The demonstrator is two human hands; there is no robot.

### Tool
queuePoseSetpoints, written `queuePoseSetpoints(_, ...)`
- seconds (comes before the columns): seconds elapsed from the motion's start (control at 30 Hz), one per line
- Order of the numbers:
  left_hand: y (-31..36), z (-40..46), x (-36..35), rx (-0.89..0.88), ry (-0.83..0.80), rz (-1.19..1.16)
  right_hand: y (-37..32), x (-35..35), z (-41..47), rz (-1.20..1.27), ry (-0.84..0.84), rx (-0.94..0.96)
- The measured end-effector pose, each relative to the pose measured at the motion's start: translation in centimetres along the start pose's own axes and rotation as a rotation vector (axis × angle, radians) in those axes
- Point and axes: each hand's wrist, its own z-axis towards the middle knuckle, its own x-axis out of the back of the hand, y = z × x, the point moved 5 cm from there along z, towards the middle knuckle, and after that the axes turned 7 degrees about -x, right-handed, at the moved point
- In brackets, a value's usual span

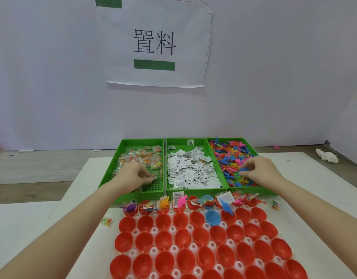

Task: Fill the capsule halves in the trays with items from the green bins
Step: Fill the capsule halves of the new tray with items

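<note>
Left hand (138,174) pinches clear sachets in the left green plastic bin (140,168). Right hand (256,170) pinches a blue rubbery figure (244,169) over the right green bin (237,164). Red capsule halves (193,244) nearer, mostly empty. Risk: tangled figures lift together, spilling beside the tray.

Small packing or assembly workstation, factory-style. Printed paper sign (154,42) with Chinese characters and green bars taped to plain white wall behind. Three green bins (196,191) side by side at far edge of white tabletop (77,224), sorted stock: clear bagged pieces left, paper slips centre, coloured plastic figures right. Near side: white tray (193,247) with rows of red capsule halves (164,239).
</note>
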Motion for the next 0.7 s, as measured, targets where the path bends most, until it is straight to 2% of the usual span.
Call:
queuePoseSetpoints(0.13, -1.3, -1.0, 1.1, 0.078, 0.168, -0.216, 0.6, 0.6, -0.3, 0.117, 0.048, -0.079)
queuePoseSetpoints(0.33, -2.4, -2.3, 2.2, 0.124, 0.344, -0.432, 0.1, 2.0, -1.0, -0.02, 0.206, -0.144)
queuePoseSetpoints(0.5, -2.6, -4.1, 3.3, 0.196, 0.578, -0.631, -3.7, 0.6, -1.2, 0.133, 0.025, -0.045)
queuePoseSetpoints(0.63, -2.0, -6.3, 3.9, 0.243, 0.7, -0.9, -6.8, -1.7, -1.9, -0.01, -0.168, 0.05)
queuePoseSetpoints(0.7, -1.5, -7.5, 4.0, 0.248, 0.718, -1.101, -7.3, -2.7, -2.2, -0.113, -0.269, 0.027)
